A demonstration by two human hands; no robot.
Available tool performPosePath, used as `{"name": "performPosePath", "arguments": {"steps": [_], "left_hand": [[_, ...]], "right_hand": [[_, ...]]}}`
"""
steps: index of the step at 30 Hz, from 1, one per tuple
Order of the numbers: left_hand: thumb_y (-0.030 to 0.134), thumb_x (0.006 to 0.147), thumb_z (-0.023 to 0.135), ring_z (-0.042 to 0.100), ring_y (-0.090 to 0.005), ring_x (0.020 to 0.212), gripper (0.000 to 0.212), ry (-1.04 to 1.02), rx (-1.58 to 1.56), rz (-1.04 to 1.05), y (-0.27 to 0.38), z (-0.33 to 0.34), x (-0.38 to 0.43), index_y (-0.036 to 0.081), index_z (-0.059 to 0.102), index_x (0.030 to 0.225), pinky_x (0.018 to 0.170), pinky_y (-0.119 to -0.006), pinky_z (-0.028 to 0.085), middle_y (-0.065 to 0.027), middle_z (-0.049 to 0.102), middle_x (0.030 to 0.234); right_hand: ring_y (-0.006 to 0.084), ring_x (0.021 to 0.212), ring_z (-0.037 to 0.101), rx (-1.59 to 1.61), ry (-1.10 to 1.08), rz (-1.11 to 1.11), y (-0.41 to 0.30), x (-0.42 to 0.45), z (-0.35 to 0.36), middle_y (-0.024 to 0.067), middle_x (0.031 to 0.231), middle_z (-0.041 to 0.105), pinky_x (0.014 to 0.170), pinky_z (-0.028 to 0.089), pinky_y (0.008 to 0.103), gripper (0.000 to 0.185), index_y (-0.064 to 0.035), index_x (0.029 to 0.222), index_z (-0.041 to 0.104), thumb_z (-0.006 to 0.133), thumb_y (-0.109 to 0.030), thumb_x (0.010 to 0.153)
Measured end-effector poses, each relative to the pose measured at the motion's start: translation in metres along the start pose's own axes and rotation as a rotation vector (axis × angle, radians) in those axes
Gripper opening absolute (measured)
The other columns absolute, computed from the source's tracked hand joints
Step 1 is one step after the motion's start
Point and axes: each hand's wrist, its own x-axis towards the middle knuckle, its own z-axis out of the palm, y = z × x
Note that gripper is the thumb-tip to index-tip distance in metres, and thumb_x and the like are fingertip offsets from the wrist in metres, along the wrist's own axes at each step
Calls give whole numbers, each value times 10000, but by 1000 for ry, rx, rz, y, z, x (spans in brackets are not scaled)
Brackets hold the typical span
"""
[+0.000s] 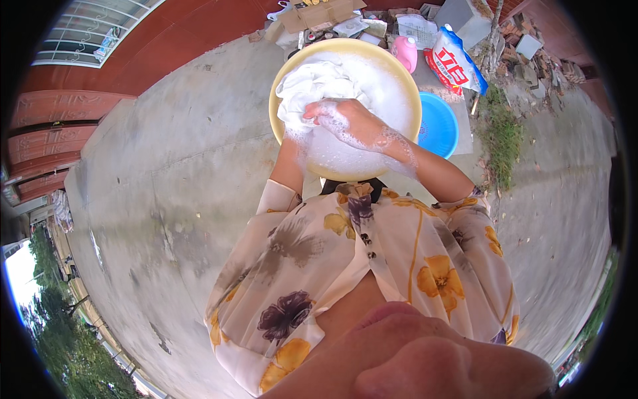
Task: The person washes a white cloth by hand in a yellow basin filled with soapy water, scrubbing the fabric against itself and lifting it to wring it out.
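A yellow plastic basin [277, 95] full of suds stands before me. White wet cloth [321, 82] lies bunched in it, rising out of the foam at the left and far side. My right hand [351, 122], streaked with lather, is curled over the near edge of the cloth with its fingers closed on it. My left hand [299, 128] reaches in at the basin's left side; cloth, foam and the other hand hide nearly all of its fingers, so its grip does not show. Suds cling to both wrists.
Right of the basin, a blue plastic basin [441, 127] sits lower down. Beyond it are a detergent bag [451, 62] bearing writing and a pink bottle [404, 52]. A cardboard box [321, 16] and rubble [533, 60] line the far wall. Grass [501, 139] grows through the concrete.
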Motion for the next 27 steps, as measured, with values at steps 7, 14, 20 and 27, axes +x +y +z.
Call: {"name": "performPosePath", "arguments": {"steps": [7, 14, 20, 27], "left_hand": [[50, 814, 561, 629, -246, 921, 324, -257, -173, 33, 16, -4, 2, -60, 568, 1119, 834, -345, 517, -136, 639, 1056], [31, 800, 570, 630, -255, 791, 132, -349, -103, 164, 39, -16, 15, -64, 634, 864, 711, -349, 518, -131, 652, 896], [-24, 763, 588, 644, -245, 813, 223, -340, -102, -7, 53, 0, 8, -101, 616, 970, 712, -331, 531, -137, 654, 896], [85, 880, 573, 563, -136, 636, 181, -95, 137, 36, 87, 8, -1, -47, 649, 977, 540, -264, 443, -71, 609, 767]], "right_hand": [[243, 1024, 628, 196, 457, 399, 67, 8, -42, 137, 1088, 671, 886, 490, 323, 372, -1, 1152, 617, 638, -262, 888], [212, 1015, 623, 712, 436, 395, 111, 1, -68, 119, 1102, 658, 897, 487, 325, 475, 18, 1209, 567, 624, -339, 902], [169, 917, 636, 299, 307, 366, 74, 18, -45, 65, 997, 664, 795, 502, 328, 346, -22, 1056, 626, 590, -338, 920], [199, 904, 638, 603, 735, 340, 138, 0, -76, 97, 1036, 624, 793, 544, 356, 322, -21, 1096, 601, 543, -298, 942]]}}
